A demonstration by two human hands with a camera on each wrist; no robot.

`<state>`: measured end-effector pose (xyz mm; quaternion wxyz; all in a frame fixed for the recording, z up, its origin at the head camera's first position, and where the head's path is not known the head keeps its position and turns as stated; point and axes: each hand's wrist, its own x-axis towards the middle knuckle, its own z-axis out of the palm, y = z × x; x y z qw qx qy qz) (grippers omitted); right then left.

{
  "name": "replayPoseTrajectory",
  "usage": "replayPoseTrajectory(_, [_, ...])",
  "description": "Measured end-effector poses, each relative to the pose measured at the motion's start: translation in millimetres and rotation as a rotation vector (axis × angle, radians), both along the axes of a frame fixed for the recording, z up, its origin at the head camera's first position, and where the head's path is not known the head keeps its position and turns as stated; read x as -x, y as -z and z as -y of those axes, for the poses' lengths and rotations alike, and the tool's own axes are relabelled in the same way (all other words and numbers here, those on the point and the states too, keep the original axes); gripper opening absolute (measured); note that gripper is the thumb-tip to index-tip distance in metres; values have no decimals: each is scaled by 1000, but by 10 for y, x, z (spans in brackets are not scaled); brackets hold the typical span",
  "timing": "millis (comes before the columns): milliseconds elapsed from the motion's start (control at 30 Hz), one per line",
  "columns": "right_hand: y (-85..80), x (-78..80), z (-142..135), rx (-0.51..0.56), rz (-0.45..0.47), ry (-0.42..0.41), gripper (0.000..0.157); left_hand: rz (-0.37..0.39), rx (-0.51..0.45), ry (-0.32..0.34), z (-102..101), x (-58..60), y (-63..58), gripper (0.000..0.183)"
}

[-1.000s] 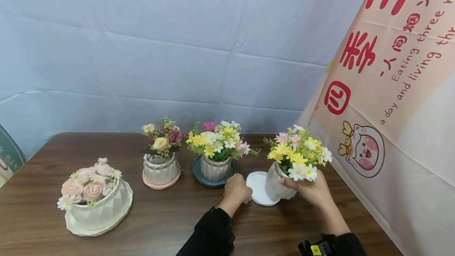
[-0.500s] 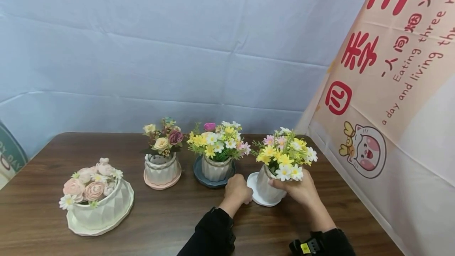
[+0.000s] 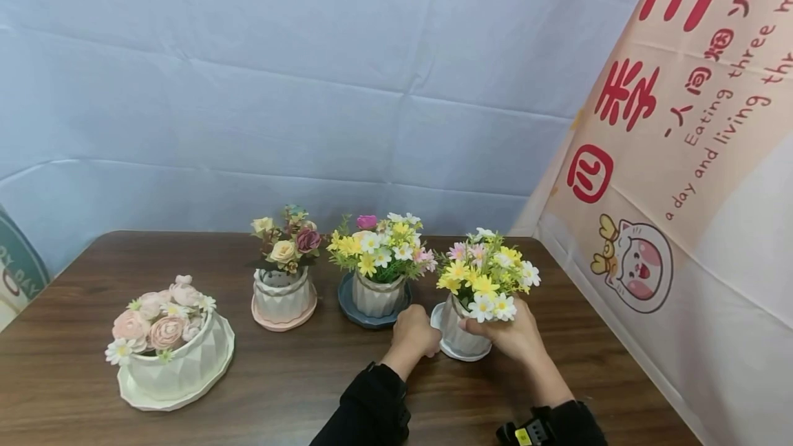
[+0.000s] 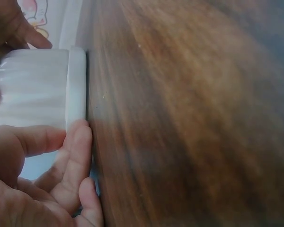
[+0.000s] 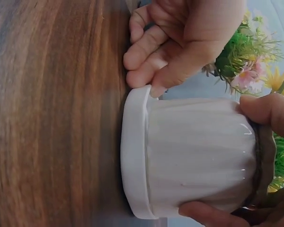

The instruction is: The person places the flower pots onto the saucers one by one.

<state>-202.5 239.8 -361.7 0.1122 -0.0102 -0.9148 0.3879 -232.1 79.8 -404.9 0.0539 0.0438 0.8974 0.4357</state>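
A white fluted flower pot (image 3: 463,337) with yellow, white and pink daisies (image 3: 486,272) stands on a white saucer (image 5: 134,156) at the table's right. My right hand (image 3: 513,333) grips this pot near its rim, thumb on one side and fingers on the other. In the right wrist view the pot's base (image 5: 156,151) sits within the saucer's raised rim. At the saucer's left edge is my left hand (image 3: 414,333), pinching the rim between thumb and fingers, as the left wrist view shows. The pot's far side is hidden.
Left of my hands stand a daisy pot (image 3: 376,296) on a blue saucer (image 3: 347,305), a rose pot (image 3: 281,301) on a pink saucer (image 3: 263,319), and a wide pot (image 3: 167,374) on a cream plate (image 3: 221,356). A printed cloth (image 3: 681,226) hangs at right.
My right hand has moved the pot left and slightly down, from tilted over the white saucer's right edge to standing on it. My left hand has stayed at the saucer's rim.
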Motion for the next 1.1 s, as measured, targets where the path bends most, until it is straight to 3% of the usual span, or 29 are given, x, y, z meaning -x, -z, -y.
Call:
replayPoseTrajectory(433, [84, 7, 41, -35, 12, -11, 73, 30, -26, 11, 2, 5, 0, 24])
replayPoseTrajectory(700, [85, 21, 52, -51, 51, -29, 75, 43, 7, -12, -15, 12, -19, 22])
replayPoseTrajectory(900, [72, 67, 7, -69, 62, -93, 69, 94, 73, -39, -84, 27, -47, 16])
replayPoseTrajectory(1100, [61, 115, -58, -27, 61, -154, 67, 75, 89, -68, -151, 31, -44, 13])
